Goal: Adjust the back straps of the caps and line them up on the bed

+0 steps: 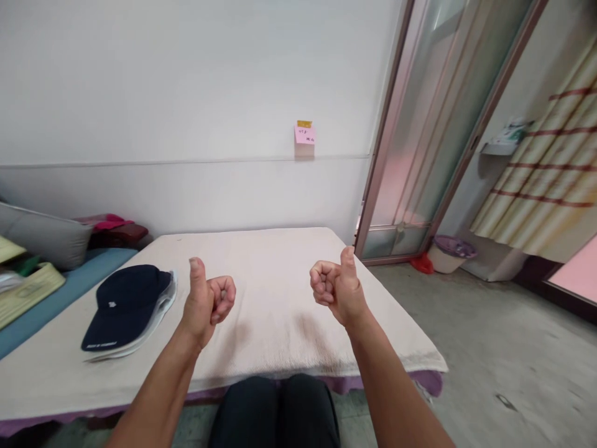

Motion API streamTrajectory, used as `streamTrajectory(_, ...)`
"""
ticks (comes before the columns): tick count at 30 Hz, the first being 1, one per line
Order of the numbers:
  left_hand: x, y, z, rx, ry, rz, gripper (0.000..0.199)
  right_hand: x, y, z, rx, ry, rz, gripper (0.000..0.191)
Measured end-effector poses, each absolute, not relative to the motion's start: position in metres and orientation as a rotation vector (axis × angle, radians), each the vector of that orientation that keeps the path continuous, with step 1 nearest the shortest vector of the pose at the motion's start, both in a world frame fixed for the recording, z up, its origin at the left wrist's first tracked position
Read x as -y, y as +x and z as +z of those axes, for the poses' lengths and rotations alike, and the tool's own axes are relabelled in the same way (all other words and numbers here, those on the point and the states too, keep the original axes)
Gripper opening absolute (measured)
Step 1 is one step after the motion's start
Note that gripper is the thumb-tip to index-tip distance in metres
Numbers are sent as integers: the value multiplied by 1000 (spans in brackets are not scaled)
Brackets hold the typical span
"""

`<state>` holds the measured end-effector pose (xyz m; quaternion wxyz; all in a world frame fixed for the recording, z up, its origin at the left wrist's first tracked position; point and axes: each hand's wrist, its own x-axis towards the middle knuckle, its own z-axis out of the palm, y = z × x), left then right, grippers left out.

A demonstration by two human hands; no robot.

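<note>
Both hands are raised above a low surface covered with a cream cloth [275, 267], each in a thumbs-up. My left hand [205, 300] has its thumb pointing up and its fingers curled into the palm, with nothing in them. Mirroring it, my right hand [340, 283] is curled the same way with the thumb up, also holding nothing. Neither hand touches the cloth; their shadows fall on it. Nearest to my left hand is a dark navy cap [128, 305], resting on some pale, partly transparent flat items at the left.
A grey cushion [44, 236] and a yellowish box [32, 292] lie at the far left. The white wall behind bears a pink note [305, 134] held by tape. On the right are a sliding glass door [410, 143], a lined bin [450, 254] and a striped curtain [545, 155].
</note>
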<state>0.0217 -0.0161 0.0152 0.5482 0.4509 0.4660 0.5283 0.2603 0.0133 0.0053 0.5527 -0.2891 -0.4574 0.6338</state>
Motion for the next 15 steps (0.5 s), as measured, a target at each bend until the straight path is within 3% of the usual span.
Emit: streamTrajectory(15, 33, -50, 6, -1143, 1157, 1350, 81, 2, 137, 19, 1186, -775, 1293, 78)
